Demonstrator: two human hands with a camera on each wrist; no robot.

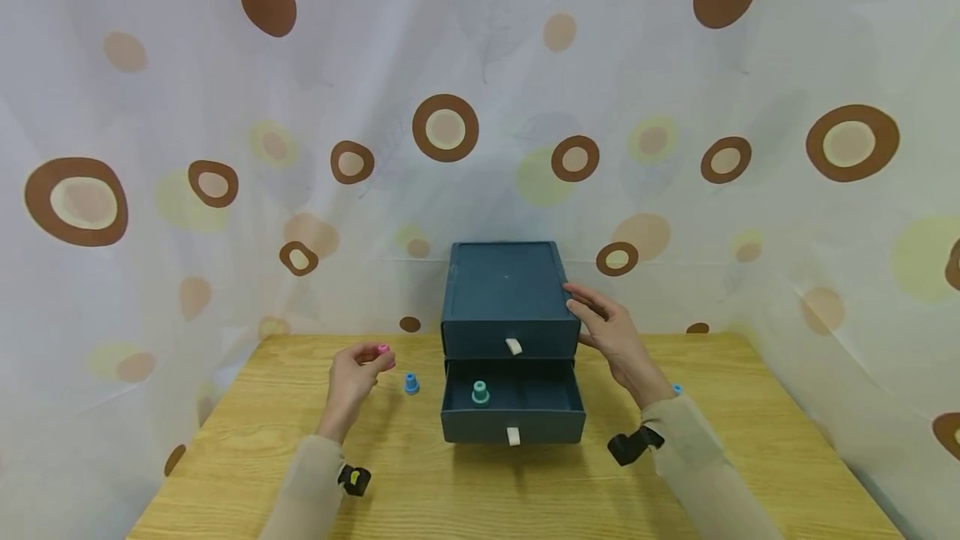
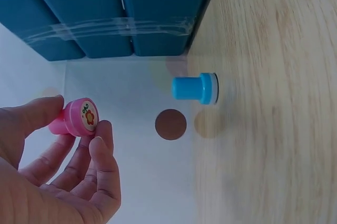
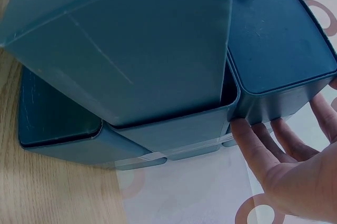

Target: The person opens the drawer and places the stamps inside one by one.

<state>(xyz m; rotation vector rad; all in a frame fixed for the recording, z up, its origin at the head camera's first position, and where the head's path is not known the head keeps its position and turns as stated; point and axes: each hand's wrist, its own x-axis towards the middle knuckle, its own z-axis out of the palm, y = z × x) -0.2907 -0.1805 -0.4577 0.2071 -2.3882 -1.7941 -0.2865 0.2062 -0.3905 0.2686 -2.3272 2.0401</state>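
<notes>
My left hand [image 1: 351, 382] pinches a pink toy stamp [image 2: 75, 119] between thumb and fingers; a flower picture shows on its round end. A blue stamp [image 1: 412, 383] stands on the table just right of that hand. The dark blue drawer cabinet [image 1: 510, 282] is at the centre, its upper drawer closed and the drawer below pulled out. Inside the pulled-out drawer [image 1: 513, 427] stands a teal stamp [image 1: 480, 392]. My right hand [image 1: 617, 340] rests its extended fingers against the cabinet's upper right side. In the right wrist view, its fingertips [image 3: 241, 126] touch the side wall.
Another blue object [image 1: 677, 389] is mostly hidden behind the right wrist. White tabs [image 1: 513, 347] serve as drawer pulls. A wooden table [image 1: 405, 490] bears everything, and a patterned curtain [image 1: 510, 48] hangs behind the cabinet. Clear tape [image 2: 110, 27] runs along the cabinet side.
</notes>
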